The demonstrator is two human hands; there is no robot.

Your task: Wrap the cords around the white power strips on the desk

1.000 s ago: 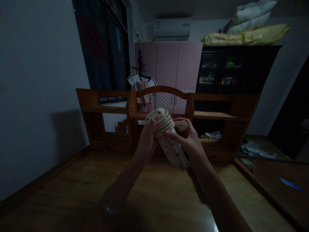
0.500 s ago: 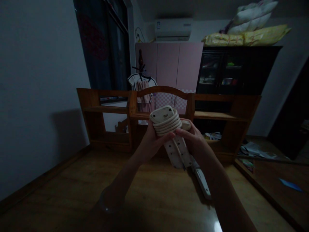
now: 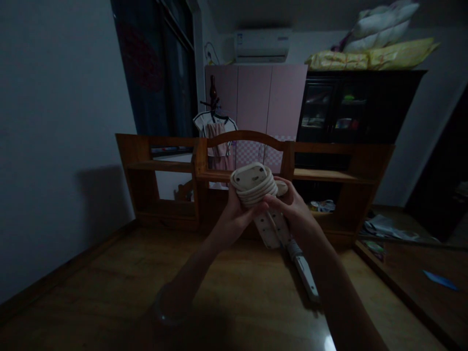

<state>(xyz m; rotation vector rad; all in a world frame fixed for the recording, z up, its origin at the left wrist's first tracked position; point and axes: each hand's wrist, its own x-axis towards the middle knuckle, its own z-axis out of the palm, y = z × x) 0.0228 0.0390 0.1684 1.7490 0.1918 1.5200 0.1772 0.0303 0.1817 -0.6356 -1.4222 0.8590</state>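
Note:
A white power strip (image 3: pixel 270 233) is held up in front of me, tilted, with its underside and screw holes facing me. Its white cord (image 3: pixel 259 191) is wound in several tight loops around the upper end. My left hand (image 3: pixel 237 217) is closed around the wound end from the left, thumb across the front below the loops. From the right, my right hand (image 3: pixel 292 204) closes on the cord, its thumb tip near the left thumb. A rounded white piece (image 3: pixel 281 188), perhaps the plug, shows between its fingers. Another white power strip (image 3: pixel 307 280) lies on the wooden surface below, cord wrapped around its far end.
The wooden surface (image 3: pixel 219 292) reaches to a low wooden shelf unit (image 3: pixel 244 135). Behind it are clothes on a rack (image 3: pixel 215 122), pink cabinets (image 3: pixel 254 97) and a dark cabinet (image 3: pixel 387 107). At right, a raised edge (image 3: pixel 395 287) borders a lower brown surface with a blue sheet (image 3: pixel 440 280).
The power strip and both hands have shifted slightly right and down. The strip's lower end has tipped away, so less of its length shows. Both hands keep their hold.

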